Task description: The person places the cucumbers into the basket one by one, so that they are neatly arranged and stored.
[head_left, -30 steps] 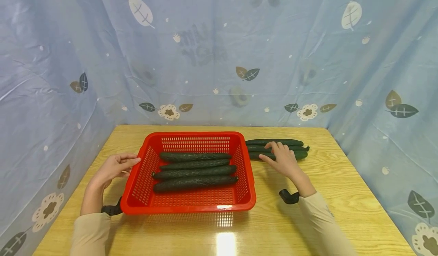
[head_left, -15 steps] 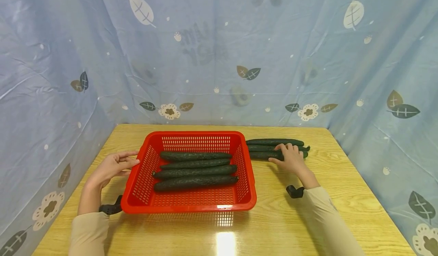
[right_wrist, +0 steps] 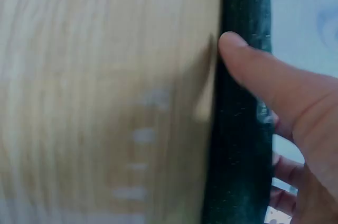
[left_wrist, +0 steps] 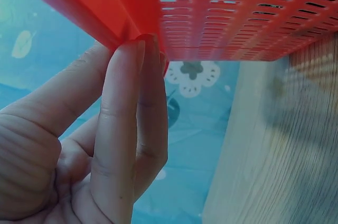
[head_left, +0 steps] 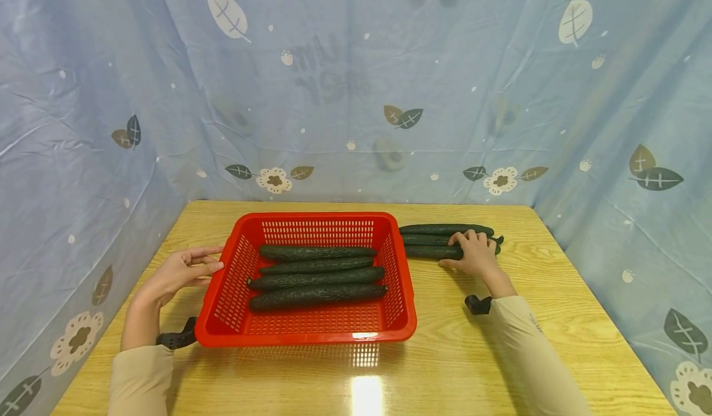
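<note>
A red plastic basket [head_left: 306, 339] with slotted walls sits on the table, several dark green cucumbers [head_left: 317, 297] lying side by side in it. At its left rim, my left hand [head_left: 175, 275] pinches the edge between thumb and fingers; the left wrist view shows fingertips [left_wrist: 127, 55] against the basket rim [left_wrist: 74, 10]. Right of the basket lie 3 more cucumbers in a row. Over the nearest cucumber [head_left: 425, 252] is my right hand [head_left: 477, 256], gripping it. In the right wrist view the thumb presses this cucumber's [right_wrist: 237, 145] near side, and fingers show beyond it.
The wooden table [head_left: 478, 366] extends in front of the basket and to the right. A blue patterned cloth [head_left: 334, 94] hangs behind the table and along both sides. A black wrist camera [head_left: 477, 305] sticks out from the right wrist, another [head_left: 179, 335] from the left.
My right hand has moved a little to the right and down onto the nearest cucumber, its thumb and fingers closing around it. The left hand stays at the basket rim.
</note>
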`<state>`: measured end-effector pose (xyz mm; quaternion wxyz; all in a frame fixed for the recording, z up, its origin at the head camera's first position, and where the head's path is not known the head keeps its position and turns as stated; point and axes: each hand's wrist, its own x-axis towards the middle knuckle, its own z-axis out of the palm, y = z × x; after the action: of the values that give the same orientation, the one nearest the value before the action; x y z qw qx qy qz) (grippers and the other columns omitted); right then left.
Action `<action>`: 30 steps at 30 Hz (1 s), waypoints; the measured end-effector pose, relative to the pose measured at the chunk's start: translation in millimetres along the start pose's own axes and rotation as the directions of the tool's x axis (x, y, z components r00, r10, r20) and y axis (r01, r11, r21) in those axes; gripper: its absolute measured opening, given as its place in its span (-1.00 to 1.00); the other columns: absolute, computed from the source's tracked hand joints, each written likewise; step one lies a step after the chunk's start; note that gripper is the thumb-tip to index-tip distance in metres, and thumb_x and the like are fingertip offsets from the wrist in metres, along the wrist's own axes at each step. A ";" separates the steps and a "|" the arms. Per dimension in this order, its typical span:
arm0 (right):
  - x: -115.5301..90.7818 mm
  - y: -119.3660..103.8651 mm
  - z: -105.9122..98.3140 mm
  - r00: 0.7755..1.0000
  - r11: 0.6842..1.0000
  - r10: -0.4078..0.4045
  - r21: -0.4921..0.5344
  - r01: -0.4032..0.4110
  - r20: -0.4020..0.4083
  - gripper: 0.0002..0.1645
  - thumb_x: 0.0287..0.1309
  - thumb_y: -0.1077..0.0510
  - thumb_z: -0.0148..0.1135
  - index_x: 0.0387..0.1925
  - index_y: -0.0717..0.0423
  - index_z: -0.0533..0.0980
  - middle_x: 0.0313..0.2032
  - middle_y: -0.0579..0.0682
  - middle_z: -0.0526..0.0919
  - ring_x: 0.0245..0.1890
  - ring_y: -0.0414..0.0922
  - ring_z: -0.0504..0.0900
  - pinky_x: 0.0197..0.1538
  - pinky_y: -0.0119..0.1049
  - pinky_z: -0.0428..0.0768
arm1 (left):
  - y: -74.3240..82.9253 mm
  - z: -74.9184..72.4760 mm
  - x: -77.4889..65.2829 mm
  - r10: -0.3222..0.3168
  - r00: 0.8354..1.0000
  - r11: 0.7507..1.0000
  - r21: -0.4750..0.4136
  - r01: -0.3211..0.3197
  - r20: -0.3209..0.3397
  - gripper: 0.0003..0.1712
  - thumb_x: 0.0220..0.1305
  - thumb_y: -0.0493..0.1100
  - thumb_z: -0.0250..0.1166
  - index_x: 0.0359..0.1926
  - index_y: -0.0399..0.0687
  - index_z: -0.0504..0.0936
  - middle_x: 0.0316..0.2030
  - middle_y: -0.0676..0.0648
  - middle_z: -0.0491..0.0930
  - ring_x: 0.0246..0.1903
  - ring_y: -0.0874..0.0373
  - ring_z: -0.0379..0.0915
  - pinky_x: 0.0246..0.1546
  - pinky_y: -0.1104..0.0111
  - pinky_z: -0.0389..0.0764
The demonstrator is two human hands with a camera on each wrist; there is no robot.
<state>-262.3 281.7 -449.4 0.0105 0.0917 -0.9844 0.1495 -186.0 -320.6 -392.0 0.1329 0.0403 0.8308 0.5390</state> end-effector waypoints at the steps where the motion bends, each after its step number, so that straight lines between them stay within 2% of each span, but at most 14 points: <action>1: 0.3 0.8 0.8 1.000 1.000 -0.002 0.005 0.002 -0.006 -0.44 -0.07 -0.21 0.36 -0.14 0.01 0.42 -0.06 0.22 0.31 -0.10 0.21 0.16 -0.05 0.21 0.05 | 0.0 -0.1 0.0 0.000 1.000 1.000 0.003 0.000 0.000 -0.25 0.25 -0.07 0.23 0.31 -0.38 0.18 -0.09 0.04 0.56 -0.19 0.40 0.53 -0.15 0.25 0.60; 6: 1.2 4.4 5.7 0.998 1.000 -0.028 0.012 0.028 -0.048 -0.51 -0.02 -0.16 0.35 -0.15 0.00 0.42 -0.07 0.20 0.30 -0.09 0.22 0.16 0.00 0.26 0.02 | 0.5 -0.5 0.1 -0.006 1.000 1.000 0.017 0.006 -0.003 -0.26 0.26 -0.06 0.22 0.32 -0.37 0.18 -0.05 -0.03 0.54 -0.19 0.40 0.53 -0.16 0.26 0.60; 13: -5.9 10.3 11.7 0.996 0.998 -0.062 0.020 0.063 -0.067 -0.48 0.04 -0.19 0.28 -0.07 0.01 0.44 -0.03 0.20 0.32 -0.04 0.26 0.17 0.03 0.29 0.02 | 1.8 -0.6 0.0 -0.012 1.000 1.000 0.013 0.012 0.005 -0.25 0.26 -0.05 0.22 0.32 -0.36 0.18 -0.06 -0.04 0.55 -0.19 0.39 0.53 -0.15 0.26 0.60; 22: -14.2 15.6 18.0 0.995 0.987 -0.078 0.135 0.086 -0.063 -0.42 0.18 -0.23 0.11 0.07 0.06 0.42 0.04 0.19 0.34 -0.03 0.24 0.18 0.05 0.31 -0.03 | 1.0 -0.1 0.0 -0.009 1.000 1.000 0.021 0.009 0.011 -0.25 0.27 -0.05 0.21 0.32 -0.36 0.17 -0.03 -0.09 0.54 -0.19 0.39 0.53 -0.18 0.30 0.60; 26: -15.9 14.8 18.5 0.996 0.984 -0.076 0.161 0.083 -0.049 -0.37 0.21 -0.25 0.05 0.12 0.09 0.40 0.04 0.19 0.35 -0.04 0.22 0.19 0.00 0.27 0.03 | 0.3 -0.1 -0.7 -0.010 1.000 1.000 0.024 0.010 0.006 -0.26 0.27 -0.05 0.21 0.32 -0.37 0.17 -0.03 -0.12 0.53 -0.20 0.38 0.52 -0.20 0.30 0.61; 30: -17.3 13.7 16.8 0.995 0.984 -0.062 0.162 0.073 -0.076 -0.37 0.22 -0.25 0.04 0.12 0.10 0.40 0.03 0.19 0.38 -0.05 0.21 0.23 -0.09 0.19 0.13 | -0.6 0.3 -0.6 -0.008 1.000 1.000 0.026 0.008 0.004 -0.26 0.27 -0.05 0.20 0.32 -0.37 0.17 -0.03 -0.12 0.52 -0.20 0.38 0.52 -0.20 0.30 0.61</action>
<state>-247.7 292.6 -470.3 0.0427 0.1203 -0.9641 0.2328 -185.3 -320.7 -392.6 0.1362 0.0395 0.8377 0.5274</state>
